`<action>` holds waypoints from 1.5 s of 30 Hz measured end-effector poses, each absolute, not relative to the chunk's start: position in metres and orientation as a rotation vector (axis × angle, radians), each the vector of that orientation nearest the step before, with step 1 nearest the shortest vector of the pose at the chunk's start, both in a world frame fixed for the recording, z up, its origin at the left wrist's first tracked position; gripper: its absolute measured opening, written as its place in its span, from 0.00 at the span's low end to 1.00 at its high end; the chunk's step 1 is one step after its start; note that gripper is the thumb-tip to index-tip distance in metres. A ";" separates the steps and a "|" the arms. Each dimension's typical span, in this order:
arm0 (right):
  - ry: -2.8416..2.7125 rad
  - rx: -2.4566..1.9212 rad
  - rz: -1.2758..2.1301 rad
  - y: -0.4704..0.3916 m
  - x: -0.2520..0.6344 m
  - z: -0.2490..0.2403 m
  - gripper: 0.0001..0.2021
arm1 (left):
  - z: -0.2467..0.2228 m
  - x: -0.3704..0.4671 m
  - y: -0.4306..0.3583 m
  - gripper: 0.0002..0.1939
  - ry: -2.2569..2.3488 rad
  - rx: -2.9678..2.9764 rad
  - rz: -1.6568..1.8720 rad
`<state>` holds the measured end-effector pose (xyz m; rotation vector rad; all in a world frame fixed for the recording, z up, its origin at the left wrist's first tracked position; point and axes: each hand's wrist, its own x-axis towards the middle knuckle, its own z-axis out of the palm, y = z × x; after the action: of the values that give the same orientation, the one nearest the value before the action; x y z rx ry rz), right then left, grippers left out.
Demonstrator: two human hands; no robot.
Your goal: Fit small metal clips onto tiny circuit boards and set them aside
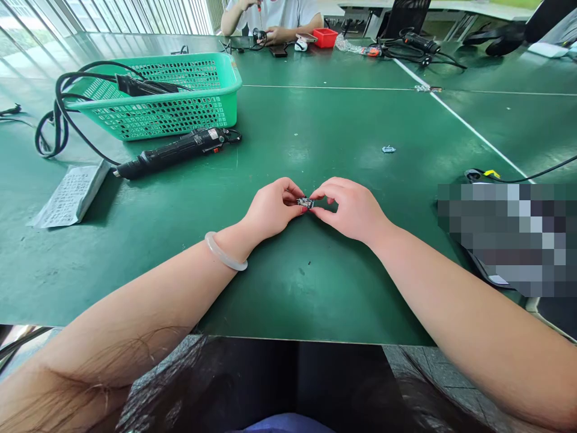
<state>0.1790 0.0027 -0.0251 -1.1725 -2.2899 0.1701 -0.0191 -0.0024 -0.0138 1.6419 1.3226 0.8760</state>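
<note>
Between my two hands, just above the green table (288, 288), is a small dark circuit board (305, 202) with light markings and tiny parts on it. My left hand (273, 207) pinches its left end between thumb and fingers. At its right end, my right hand (349, 207) has thumb and fingertips closed on the edge. A pale bangle (225, 251) circles my left wrist. The finer details of the board are too small to make out.
At the left, a green basket (180, 114) holds a coiled black cable; a black electric screwdriver (178, 151) lies before it. Nearby rests a paper-wrapped packet (74, 193). A blurred-out object (505, 240) sits at the right. Across the table, another person (274, 21) works beside a red tray (324, 38).
</note>
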 end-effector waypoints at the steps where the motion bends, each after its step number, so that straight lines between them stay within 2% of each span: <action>1: -2.301 -1.176 0.174 0.003 0.180 -0.025 0.06 | -0.014 -0.019 -0.003 0.10 1.327 1.655 0.868; 19: -2.357 -1.173 0.130 0.000 0.182 -0.021 0.07 | -0.012 -0.017 -0.005 0.10 1.319 1.649 0.851; 32: -2.342 -1.173 0.139 -0.002 0.181 -0.020 0.07 | -0.014 -0.018 -0.004 0.14 1.298 1.632 0.842; 40: -2.305 -1.168 0.171 -0.002 0.182 -0.022 0.07 | -0.013 -0.018 -0.005 0.12 1.273 1.634 0.834; 45: -2.156 -1.193 0.245 -0.006 0.180 -0.018 0.04 | -0.012 -0.014 -0.008 0.16 1.144 1.436 0.905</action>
<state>0.1796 -0.0059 -0.0178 -1.1930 -2.1559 0.2450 -0.0140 -0.0075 -0.0121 1.4356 1.1443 0.9051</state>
